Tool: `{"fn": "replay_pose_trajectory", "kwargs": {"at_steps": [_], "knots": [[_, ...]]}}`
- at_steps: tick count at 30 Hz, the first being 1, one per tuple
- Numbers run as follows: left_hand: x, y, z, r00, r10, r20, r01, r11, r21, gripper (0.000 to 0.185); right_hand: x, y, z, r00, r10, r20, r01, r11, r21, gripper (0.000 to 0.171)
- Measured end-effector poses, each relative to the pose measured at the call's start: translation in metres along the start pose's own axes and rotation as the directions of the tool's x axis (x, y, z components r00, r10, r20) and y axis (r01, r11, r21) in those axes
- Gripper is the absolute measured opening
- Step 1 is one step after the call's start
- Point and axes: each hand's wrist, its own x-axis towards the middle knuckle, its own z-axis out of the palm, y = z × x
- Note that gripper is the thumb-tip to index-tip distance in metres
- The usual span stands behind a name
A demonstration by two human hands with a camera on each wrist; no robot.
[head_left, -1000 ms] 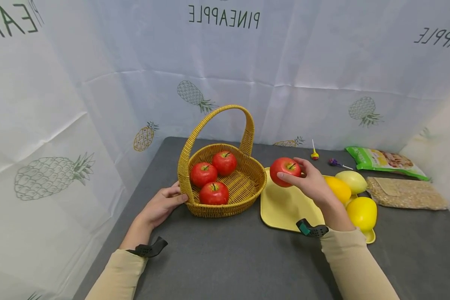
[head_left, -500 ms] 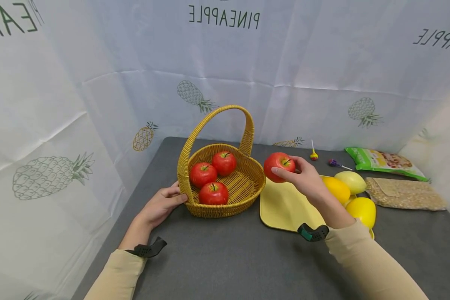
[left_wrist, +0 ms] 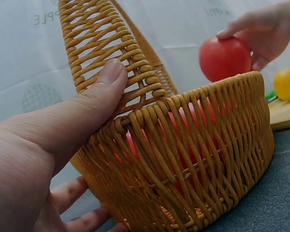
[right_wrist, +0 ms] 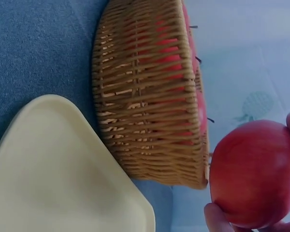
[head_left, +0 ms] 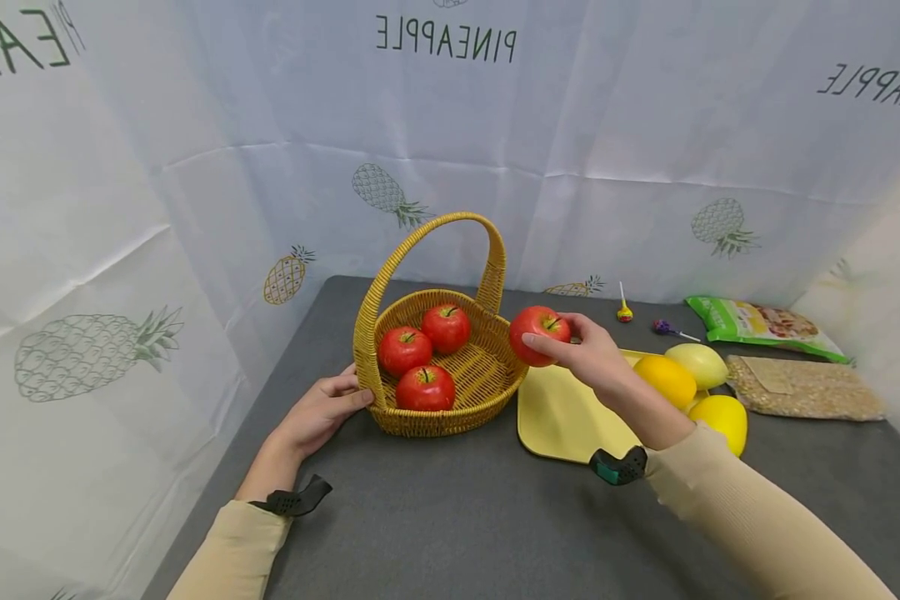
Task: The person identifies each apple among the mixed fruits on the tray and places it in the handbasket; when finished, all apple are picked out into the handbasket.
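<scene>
Pineapple-printed sheeting is hanging behind and beside a dark grey tabletop [head_left: 450, 517], and both beige-sleeved arms are reaching forward over it. Over on the left, the left hand [head_left: 318, 412] is lying low on the surface with the wrist nearly flat, its thumb [left_wrist: 94, 96] pressing against the base of the wicker basket's [head_left: 487, 379] handle while the other fingers are curling round the basket's outer wall, so it is gripping the basket. Just beyond those fingers, three red apples [head_left: 423, 354] are sitting inside. The right arm is stretching diagonally across a pale yellow tray [head_left: 562, 412], forearm raised off the table, wrist slightly bent. The right hand [head_left: 588, 354] is pinching a red apple [head_left: 537, 335] between fingertips and thumb, holding it in the air at the basket's right rim, stem pointing up; the right wrist view is showing it clear of the wicker, not touching. Behind that wrist, on the tray's far end, three yellow lemon-like fruits [head_left: 678, 385] are lying close together. Farther off to the hand's right, two snack bags [head_left: 783, 367] are resting on the table, with two lollipops [head_left: 645, 318] near the back wall.
</scene>
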Motion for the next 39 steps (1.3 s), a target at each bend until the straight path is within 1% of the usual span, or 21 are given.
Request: {"fn": "replay_pose_trajectory", "kwargs": {"at_steps": [5,11,13,21,27,33,39], "knots": [[-0.001,0.000,0.000,1.000,-0.005,0.000,0.005,1.000,-0.007,0.018,0.000,-0.008,0.004,1.000,0.007,0.012,-0.007,1.000,0.007,0.088],[0.000,0.001,0.001,1.000,-0.001,-0.004,0.001,1.000,-0.009,0.019,0.002,-0.014,0.006,0.999,-0.010,0.038,0.010,1.000,0.018,0.069],[0.001,0.001,0.001,1.000,-0.005,-0.005,0.005,1.000,-0.007,0.019,0.003,-0.016,0.006,0.999,-0.012,0.047,0.012,1.000,0.009,0.066],[0.000,0.001,0.001,1.000,-0.007,-0.012,0.007,1.000,-0.003,0.018,0.008,-0.022,0.006,0.992,-0.023,0.121,0.025,0.999,-0.021,0.074],[0.000,0.000,0.000,1.000,0.001,-0.010,-0.001,1.000,-0.003,0.021,0.013,-0.024,0.010,0.983,-0.035,0.182,0.042,0.998,-0.036,0.070],[-0.001,0.000,0.001,1.000,-0.004,-0.011,0.004,1.000,-0.007,0.023,0.019,-0.027,0.014,0.970,-0.037,0.239,0.049,0.998,-0.043,0.065],[0.000,0.001,0.001,1.000,-0.001,-0.012,0.001,1.000,-0.014,0.036,0.022,-0.031,0.015,0.955,-0.029,0.294,0.055,0.995,-0.080,0.061]]}}
